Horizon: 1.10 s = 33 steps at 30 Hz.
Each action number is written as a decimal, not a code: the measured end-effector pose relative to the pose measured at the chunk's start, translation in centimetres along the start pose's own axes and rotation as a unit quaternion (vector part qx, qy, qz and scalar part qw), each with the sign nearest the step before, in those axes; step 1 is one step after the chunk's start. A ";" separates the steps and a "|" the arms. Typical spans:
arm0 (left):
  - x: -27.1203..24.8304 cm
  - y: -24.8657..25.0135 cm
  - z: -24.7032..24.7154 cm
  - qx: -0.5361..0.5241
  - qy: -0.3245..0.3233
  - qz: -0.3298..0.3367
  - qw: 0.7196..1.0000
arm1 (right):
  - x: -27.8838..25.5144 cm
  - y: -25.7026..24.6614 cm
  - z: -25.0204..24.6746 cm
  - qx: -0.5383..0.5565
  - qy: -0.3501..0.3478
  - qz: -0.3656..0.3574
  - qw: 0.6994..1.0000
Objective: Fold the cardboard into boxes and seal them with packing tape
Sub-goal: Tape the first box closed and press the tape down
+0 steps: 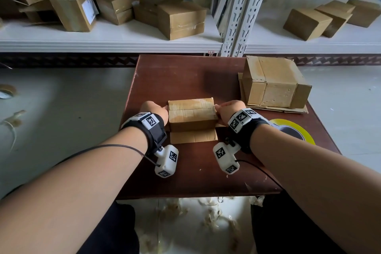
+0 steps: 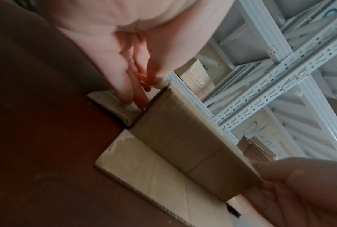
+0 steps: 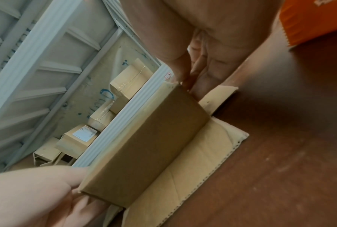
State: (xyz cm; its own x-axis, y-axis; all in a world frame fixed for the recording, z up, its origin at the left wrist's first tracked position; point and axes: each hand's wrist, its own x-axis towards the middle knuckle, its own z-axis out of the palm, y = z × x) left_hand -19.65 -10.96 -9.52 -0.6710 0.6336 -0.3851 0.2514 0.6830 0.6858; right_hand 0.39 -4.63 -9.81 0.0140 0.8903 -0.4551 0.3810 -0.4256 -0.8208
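Observation:
A small brown cardboard box (image 1: 192, 114) stands mid-table, old clear tape along its top seam. Its near flap (image 1: 193, 137) lies flat on the table. My left hand (image 1: 155, 109) is at the box's left end. In the left wrist view its straight fingers (image 2: 133, 95) point down the open end onto a side flap (image 2: 111, 102), and the thumb touches the top corner. My right hand (image 1: 226, 109) mirrors this at the right end, with fingers (image 3: 204, 76) straight down that end and the thumb at the top edge. A yellow tape roll (image 1: 296, 130) lies half hidden behind my right wrist.
A larger folded box (image 1: 274, 82) sits on flat cardboard at the table's (image 1: 175, 80) back right. White metal shelves (image 1: 123, 41) behind the table carry several taped boxes. Tape scraps litter the floor under the near table edge. An orange object (image 3: 315, 20) shows in the right wrist view.

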 end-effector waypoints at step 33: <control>-10.3 5.5 -6.3 -0.133 0.063 0.223 0.964 | -11.8 -6.9 -1.1 0.116 0.097 -0.170 0.974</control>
State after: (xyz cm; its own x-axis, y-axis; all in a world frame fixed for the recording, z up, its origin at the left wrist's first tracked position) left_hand -15.76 -16.05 2.16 -0.6212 0.7819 0.0522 0.3588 0.2246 0.9060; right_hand -1.40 -12.00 1.57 0.1055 0.9906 -0.0874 0.1760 -0.1052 -0.9788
